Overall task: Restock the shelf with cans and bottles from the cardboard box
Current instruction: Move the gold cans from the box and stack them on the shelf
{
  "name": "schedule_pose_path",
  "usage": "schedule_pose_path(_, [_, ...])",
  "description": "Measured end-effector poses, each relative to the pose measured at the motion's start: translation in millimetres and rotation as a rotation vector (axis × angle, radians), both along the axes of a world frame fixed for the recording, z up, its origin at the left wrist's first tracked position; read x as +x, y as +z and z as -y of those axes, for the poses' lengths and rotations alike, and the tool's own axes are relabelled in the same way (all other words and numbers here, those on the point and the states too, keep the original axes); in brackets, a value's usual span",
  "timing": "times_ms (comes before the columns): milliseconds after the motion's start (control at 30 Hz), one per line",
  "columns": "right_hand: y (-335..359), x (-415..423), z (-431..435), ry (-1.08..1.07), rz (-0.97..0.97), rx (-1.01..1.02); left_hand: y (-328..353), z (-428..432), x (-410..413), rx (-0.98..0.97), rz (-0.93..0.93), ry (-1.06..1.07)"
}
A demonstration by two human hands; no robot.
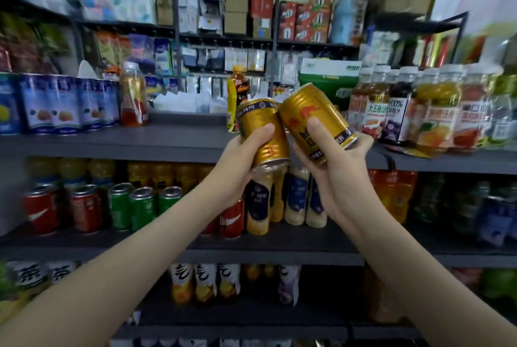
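My left hand point(243, 159) has its fingers point(263, 131) curled round a gold can point(253, 120), held nearly upright. My right hand point(338, 170) grips a second gold can point(307, 109), tipped so its top leans left; the two tops touch or nearly so. Both cans are in the air before the grey shelf point(112, 142), over its bare stretch between the blue cans point(64, 103) at left and the juice bottles point(419, 111) at right.

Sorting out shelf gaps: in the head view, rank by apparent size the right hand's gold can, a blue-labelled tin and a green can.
1. Gold can, though nearness to the camera inflates it.
2. Blue-labelled tin.
3. Green can.
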State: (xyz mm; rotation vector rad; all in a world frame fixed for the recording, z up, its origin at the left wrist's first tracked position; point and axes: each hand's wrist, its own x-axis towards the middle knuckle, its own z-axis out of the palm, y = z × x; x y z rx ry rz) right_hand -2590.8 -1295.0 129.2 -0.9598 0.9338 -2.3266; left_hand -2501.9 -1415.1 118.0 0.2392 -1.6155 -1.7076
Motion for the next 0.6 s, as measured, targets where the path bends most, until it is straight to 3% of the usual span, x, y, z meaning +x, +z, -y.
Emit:
schedule_pose_path(167, [25.4, -20.5, 33.6, -0.071, -0.253, 0.117, 21.1, 29.7, -16.9, 0.02, 0.011, 0.074])
schedule_pose_path(400, [43.2, -54.9, 90.3, -0.079, -0.424, 0.282, 42.3, 81.5, -28.6, 0.006, 0.057, 0.144])
schedule_pose_path(600, [62.2, -96.9, 115.5, -0.097, -0.822, 0.522, 53.2, 109.7, -44.5, -0.156, 0.172, 0.204])
